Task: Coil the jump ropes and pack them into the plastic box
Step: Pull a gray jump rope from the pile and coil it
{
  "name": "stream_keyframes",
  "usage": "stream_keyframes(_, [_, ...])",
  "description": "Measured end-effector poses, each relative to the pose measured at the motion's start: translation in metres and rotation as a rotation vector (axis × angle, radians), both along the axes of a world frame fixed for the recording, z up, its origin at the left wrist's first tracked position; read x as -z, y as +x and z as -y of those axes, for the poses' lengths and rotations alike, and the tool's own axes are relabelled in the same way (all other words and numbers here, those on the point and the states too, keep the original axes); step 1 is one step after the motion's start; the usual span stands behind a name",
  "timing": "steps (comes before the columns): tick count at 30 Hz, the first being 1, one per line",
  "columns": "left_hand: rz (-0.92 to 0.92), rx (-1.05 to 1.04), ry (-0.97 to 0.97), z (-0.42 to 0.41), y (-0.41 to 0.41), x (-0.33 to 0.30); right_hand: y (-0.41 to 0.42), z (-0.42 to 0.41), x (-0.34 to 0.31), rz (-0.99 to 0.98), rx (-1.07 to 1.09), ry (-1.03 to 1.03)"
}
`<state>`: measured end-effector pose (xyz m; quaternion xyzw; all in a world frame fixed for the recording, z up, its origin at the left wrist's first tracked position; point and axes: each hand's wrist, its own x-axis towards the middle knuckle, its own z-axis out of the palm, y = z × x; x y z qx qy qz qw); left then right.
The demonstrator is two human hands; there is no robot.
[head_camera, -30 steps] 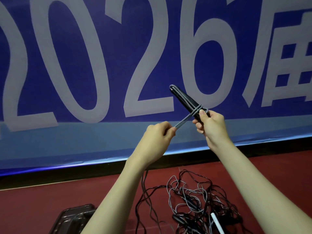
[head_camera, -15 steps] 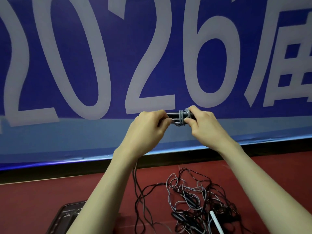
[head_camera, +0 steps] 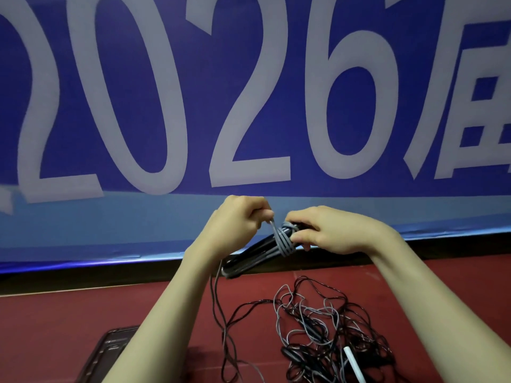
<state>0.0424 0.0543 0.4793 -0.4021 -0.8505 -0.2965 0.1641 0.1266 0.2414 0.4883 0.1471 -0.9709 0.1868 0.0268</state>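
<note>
Head cam has the rope (head_camera: 284,240) up at chest height, bundled on its black handles, right hand (head_camera: 329,230) gripping the wrapped middle while left hand (head_camera: 235,225) pinches the grey tail tight. Looks light and floppy but springy (cord probably unwinds if you let go), so I'd hold it at the wraps. Below: red floor (head_camera: 69,322), tangled ropes (head_camera: 318,333), box (head_camera: 110,352), blue banner (head_camera: 166,106).

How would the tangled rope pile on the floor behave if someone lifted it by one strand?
The pile is thin, looping cord, so it probably hangs floppy. Its strands cross, so neighbours likely drag along. The white handle may swing.
</note>
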Motion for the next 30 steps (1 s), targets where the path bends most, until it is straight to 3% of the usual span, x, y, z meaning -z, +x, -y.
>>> stream_keyframes(4, [0.195,0.104,0.070,0.001,-0.001,0.008,0.003,-0.005,-0.001,0.079,-0.058,-0.099])
stream_keyframes(13, [0.741,0.442,0.395,0.011,-0.018,0.031,-0.007,-0.003,0.009,0.043,-0.139,-0.338])
stream_keyframes(16, [0.747,0.492,0.488,0.007,-0.017,0.036,-0.008,0.001,0.009,0.020,-0.162,-0.447])
stream_keyframes(21, [0.518,0.330,0.476,-0.004,-0.017,0.035,-0.012,-0.001,0.011,-0.056,-0.151,-0.648])
stream_keyframes(26, [0.652,0.172,0.662,-0.030,-0.003,0.025,-0.016,-0.002,0.013,-0.172,-0.056,-0.773])
stream_keyframes(30, [0.527,0.108,0.650,-0.038,0.006,0.027,-0.024,0.000,0.016,-0.256,0.049,-0.933])
